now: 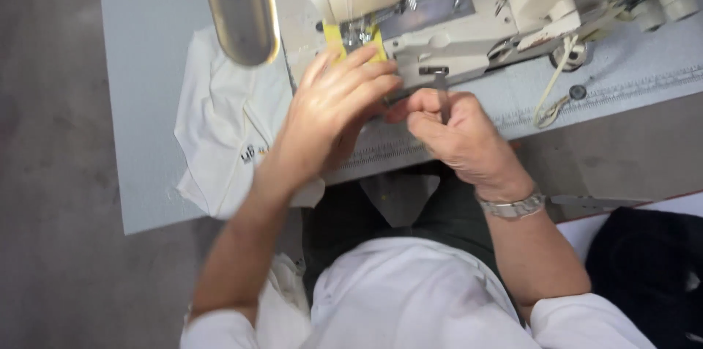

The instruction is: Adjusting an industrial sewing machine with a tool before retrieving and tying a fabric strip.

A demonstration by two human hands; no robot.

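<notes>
Seen from above, a person in a white shirt sits at a pale grey sewing table (pixel 146 63) with a cream-coloured industrial sewing machine (pixel 469 19) across its top edge.

The left hand (pixel 329 107) lies flat and open, fingers stretched forward together, pressing down on a small yellow piece of fabric (pixel 333 32) that sits under the machine's presser foot (pixel 356 35) — only the yellow edges show on either side of the fingertips and the foot.

The right hand (pixel 458 133) is just beside the left, curled closed, thumb and forefinger pinching a thin dark metal tool (pixel 441 93) that stands upright against the front of the machine. What kind of tool it is cannot be made out. A metal wristwatch (pixel 512 206) circles the right wrist.

To the left of the hands, a crumpled white garment (pixel 223 122) lies on the table and hangs over its near edge, partly under the left forearm. A shiny metal lamp shade (pixel 238 5) hangs above it, out of focus. A dark cloth bundle (pixel 644 261) sits at the lower right — apart from the table.
</notes>
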